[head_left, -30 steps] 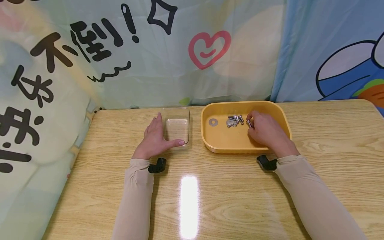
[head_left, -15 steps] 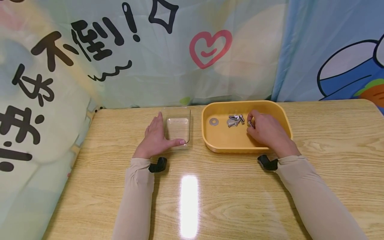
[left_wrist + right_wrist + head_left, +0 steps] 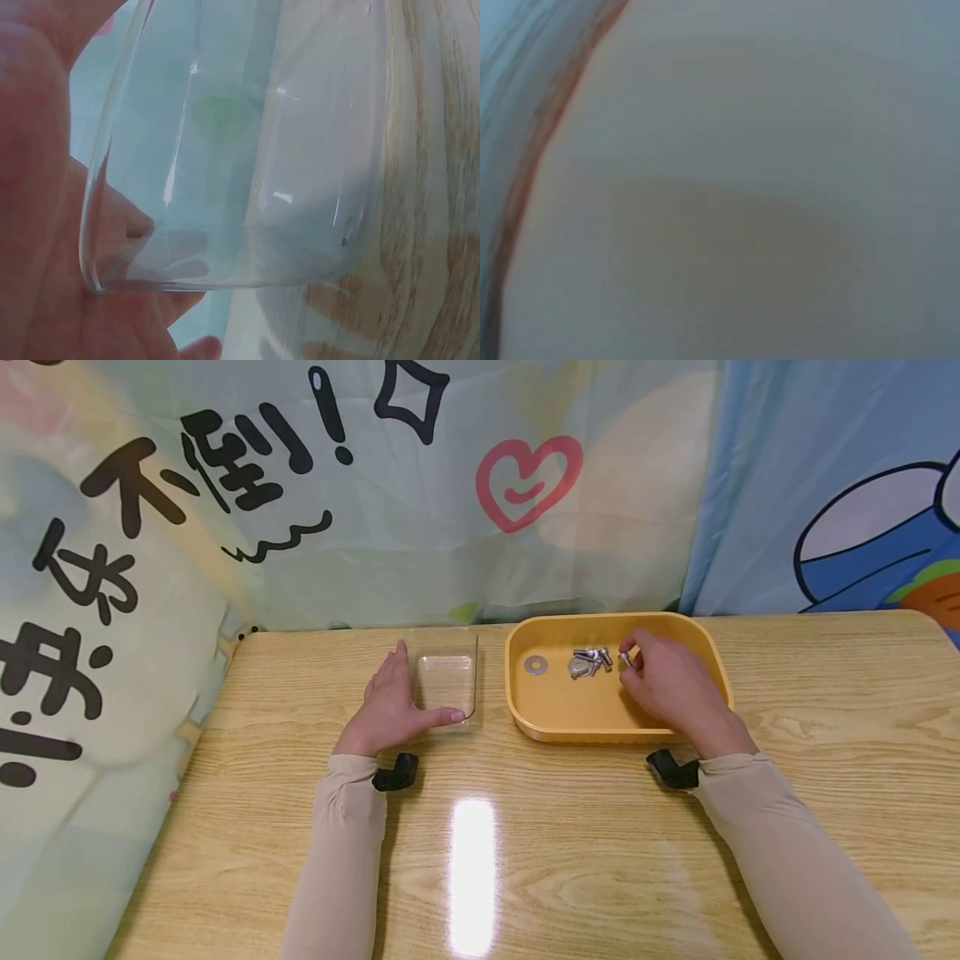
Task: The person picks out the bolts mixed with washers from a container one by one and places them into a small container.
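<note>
My left hand (image 3: 387, 708) rests against a clear open-topped container (image 3: 444, 681). Its fingers lie straight along the left side and the thumb reaches across the near edge. The left wrist view shows the container's rim (image 3: 187, 286) close to the palm. Over the right part of a yellow tray (image 3: 577, 714), my right hand (image 3: 675, 681) pinches a small silver screw (image 3: 626, 659) between thumb and fingers. Left of that hand, several silver screws (image 3: 592, 661) lie in a heap in the tray. A flat washer (image 3: 536, 665) lies apart from them, farther left.
Both containers stand near the far edge of the wooden table (image 3: 585, 843), with a narrow gap between them. A printed curtain (image 3: 420, 552) hangs behind. The right wrist view is blurred, with a pale surface (image 3: 742, 225) filling most of it.
My right hand has turned slightly, and the pinched screw's end now shows a little more plainly at the fingertips. The left hand and the clear container stay in place.
</note>
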The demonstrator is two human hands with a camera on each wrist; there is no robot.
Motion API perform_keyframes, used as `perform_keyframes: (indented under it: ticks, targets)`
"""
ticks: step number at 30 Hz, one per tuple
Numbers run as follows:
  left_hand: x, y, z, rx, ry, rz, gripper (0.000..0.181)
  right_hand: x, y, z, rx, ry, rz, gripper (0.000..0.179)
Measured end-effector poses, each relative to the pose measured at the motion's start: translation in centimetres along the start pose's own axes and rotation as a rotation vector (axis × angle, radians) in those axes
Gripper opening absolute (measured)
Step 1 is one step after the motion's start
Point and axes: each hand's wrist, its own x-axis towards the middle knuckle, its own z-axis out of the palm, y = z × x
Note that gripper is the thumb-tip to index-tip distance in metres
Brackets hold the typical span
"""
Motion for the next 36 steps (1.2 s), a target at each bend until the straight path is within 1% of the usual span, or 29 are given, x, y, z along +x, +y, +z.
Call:
perform_keyframes:
  ticks: [4,6,12,20,27,36]
  targets:
    - [0.0,-0.2,0.2,-0.09,0.003,0.006,0.137,-0.1,-0.2,-0.1,0.005,0.045,-0.018,0.023]
    - [0.0,-0.3,0.3,-0.115,0.006,0.009,0.137,-0.1,-0.4,-0.1,0.003,0.062,-0.026,0.022]
    - [-0.1,-0.5,0.5,-0.115,0.035,0.021,0.136,-0.1,-1.0,-0.2,0.002,0.098,-0.053,0.023]
    - [-0.2,-0.3,0.7,-0.106,0.065,0.008,0.14,-0.7,-2.5,-0.6,0.018,0.12,-0.07,0.024]
    - [0.1,-0.3,0.8,-0.108,0.058,0.001,0.142,-1.0,-3.5,-0.3,0.043,0.129,-0.071,0.024]
    - [0.0,-0.4,0.7,-0.12,0.063,-0.005,0.142,-1.1,-4.7,0.0,0.076,0.122,-0.057,0.024]
